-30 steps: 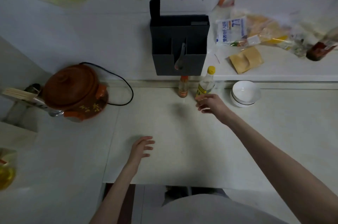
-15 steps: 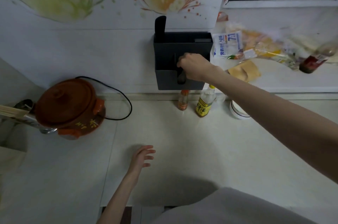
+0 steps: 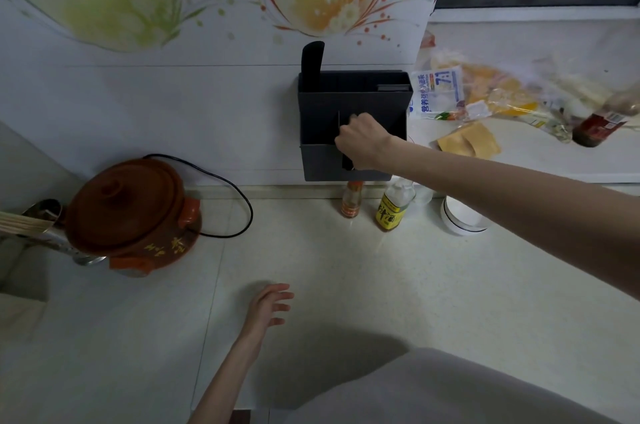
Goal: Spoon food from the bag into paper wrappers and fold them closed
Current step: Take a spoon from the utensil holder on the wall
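Note:
My right hand reaches up to the black wall-mounted holder, and its curled fingers grip the spoon hanging on the holder's front. The hand hides almost all of the spoon. My left hand hovers low over the pale counter with its fingers spread and holds nothing. On the window sill to the right lie a white printed bag, a clear bag of yellow food and brown paper wrappers.
A brown clay pot with a black cord stands at the left, next to a metal cup of chopsticks. Two small bottles and a white bowl stand under the holder. A dark sauce bottle lies on the sill.
My right hand rose from the counter by the bottles to the black holder and closed on the hanging spoon. The left hand stayed where it was. The view tilted upward.

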Tool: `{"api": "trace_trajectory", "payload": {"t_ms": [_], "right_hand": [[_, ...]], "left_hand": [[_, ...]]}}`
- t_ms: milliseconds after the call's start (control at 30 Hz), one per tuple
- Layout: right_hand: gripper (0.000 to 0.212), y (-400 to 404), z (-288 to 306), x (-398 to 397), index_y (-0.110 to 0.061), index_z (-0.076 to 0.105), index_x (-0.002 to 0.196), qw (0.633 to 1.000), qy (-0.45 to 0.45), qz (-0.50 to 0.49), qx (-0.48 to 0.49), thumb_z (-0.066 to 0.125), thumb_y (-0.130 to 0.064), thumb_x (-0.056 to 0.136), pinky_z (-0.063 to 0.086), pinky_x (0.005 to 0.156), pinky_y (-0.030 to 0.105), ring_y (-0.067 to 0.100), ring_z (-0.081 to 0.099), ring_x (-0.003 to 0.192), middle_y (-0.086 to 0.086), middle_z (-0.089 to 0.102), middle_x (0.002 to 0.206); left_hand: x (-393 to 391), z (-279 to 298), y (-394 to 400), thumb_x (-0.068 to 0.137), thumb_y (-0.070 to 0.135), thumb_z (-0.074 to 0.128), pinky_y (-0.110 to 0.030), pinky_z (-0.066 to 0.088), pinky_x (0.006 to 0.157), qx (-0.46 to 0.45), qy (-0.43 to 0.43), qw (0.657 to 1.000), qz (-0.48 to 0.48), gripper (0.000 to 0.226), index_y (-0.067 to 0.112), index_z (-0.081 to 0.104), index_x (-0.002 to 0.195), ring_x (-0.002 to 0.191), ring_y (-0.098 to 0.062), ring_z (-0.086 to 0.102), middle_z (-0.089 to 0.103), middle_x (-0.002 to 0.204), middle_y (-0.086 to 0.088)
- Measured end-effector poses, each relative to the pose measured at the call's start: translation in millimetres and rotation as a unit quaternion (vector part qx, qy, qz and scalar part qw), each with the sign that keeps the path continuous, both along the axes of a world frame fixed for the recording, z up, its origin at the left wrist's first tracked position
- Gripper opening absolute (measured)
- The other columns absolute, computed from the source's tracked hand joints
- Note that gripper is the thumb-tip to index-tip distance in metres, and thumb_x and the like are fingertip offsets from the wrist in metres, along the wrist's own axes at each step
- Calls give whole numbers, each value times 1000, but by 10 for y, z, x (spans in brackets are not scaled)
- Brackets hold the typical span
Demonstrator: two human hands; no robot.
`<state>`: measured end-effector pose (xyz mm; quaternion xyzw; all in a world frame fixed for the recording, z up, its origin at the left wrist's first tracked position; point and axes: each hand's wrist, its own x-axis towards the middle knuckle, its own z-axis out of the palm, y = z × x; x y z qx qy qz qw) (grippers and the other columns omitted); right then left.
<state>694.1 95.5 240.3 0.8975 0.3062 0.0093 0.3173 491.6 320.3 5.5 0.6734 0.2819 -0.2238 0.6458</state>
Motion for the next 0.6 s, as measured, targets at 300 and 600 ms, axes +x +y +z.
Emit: {"api": "trace_trajectory", "payload": {"t_ms": [300, 600], "right_hand": [[27, 31, 6, -22, -11, 61, 111, 996, 31, 24, -85, 55, -29, 92, 38, 66, 31, 25, 55, 102, 8, 62, 112], [27, 45, 112, -113, -11, 61, 112, 996, 8, 50, -72, 56, -26, 91, 42, 80, 36, 29, 54, 108, 10, 64, 111]], "left_hand": [[-41, -31, -15, 96, 11, 44, -29, 48, 64, 0, -2, 1000, -1, 26, 20, 68, 98, 77, -17, 64, 74, 94, 0], [-149, -26, 31, 96, 11, 45, -28, 47, 65, 2, -3, 1000, 6, 25, 20, 67, 100, 78, -17, 64, 74, 94, 0]]}}
